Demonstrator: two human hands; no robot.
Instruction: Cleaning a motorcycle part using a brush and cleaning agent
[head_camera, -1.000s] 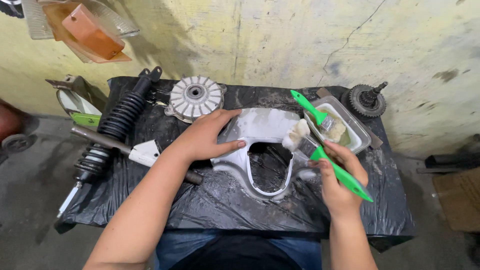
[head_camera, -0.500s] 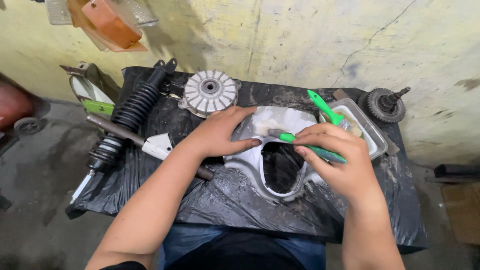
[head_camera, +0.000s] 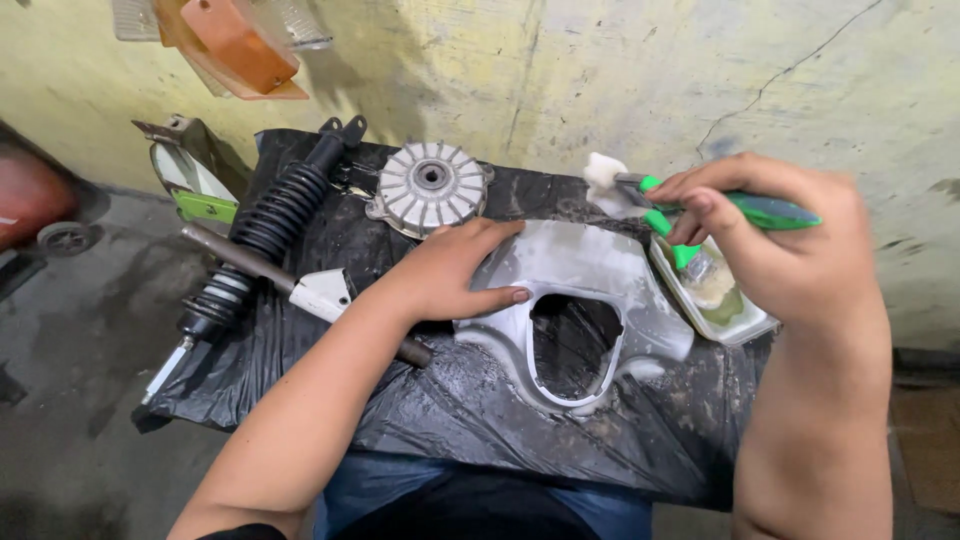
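Left hand (head_camera: 440, 275) is pressing flat on the white cover (head_camera: 585, 290); right hand (head_camera: 770, 235) is gripping a green brush (head_camera: 690, 205) above the tray (head_camera: 735, 325) edge.

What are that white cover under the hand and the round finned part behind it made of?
The white cover under the left hand looks like moulded plastic: thin curved walls, smooth painted sheen, wet and smeared. The round finned part looks like cast metal, likely aluminium: dull grey, matt, with thick radial ribs. Neither can be told for sure from looks alone.
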